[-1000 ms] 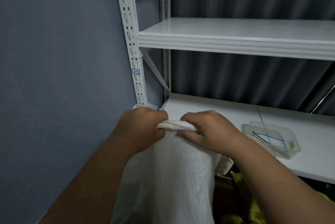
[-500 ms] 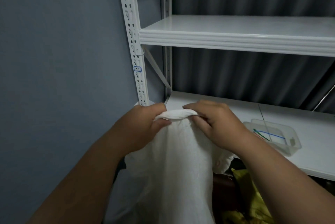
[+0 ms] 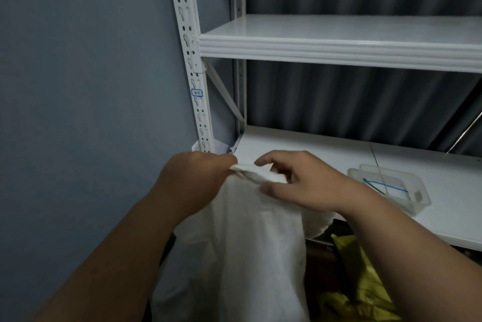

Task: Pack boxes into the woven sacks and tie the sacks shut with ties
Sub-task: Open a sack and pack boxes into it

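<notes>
Head cam, looking down at both hands in front of a white metal rack.

L hand point(image 3: 194, 180): fist curled round the gathered mouth of the white woven sack point(image 3: 245, 256), knuckles up, fingers clamped tight on the bunched fabric. The bunched edge sticks out of the fist toward the R side.

R hand point(image 3: 307, 186): at the same bunched edge, just beside L hand. Thumb lies under/along the fabric, fingers arched over the top and spread a bit. Thumb touches the sack; whether the fingertips actually pinch it can't be told, the edge is partly hidden by the hand.

Sack: hangs down from the two hands, body of it draped between the forearms w/ soft folds, lower part runs out of frame at the bottom. Contents not visible. Sack top sits just in front of the lower shelf point(image 3: 326, 146) edge, near the slotted upright post point(image 3: 194, 81), which carries a small blue-edged label point(image 3: 197, 93).

On lower shelf, R of the hands: clear plastic tray point(image 3: 417, 199) w/ thin ties point(image 3: 386, 186) inside, blue, green and red strands visible. Tray apart from both hands.

Upper shelf point(image 3: 339, 45) above. Below the shelf, R of the sack: yellow crumpled material point(image 3: 365, 282), kind unclear. Grey wall on L, dark pleated curtain behind rack.
</notes>
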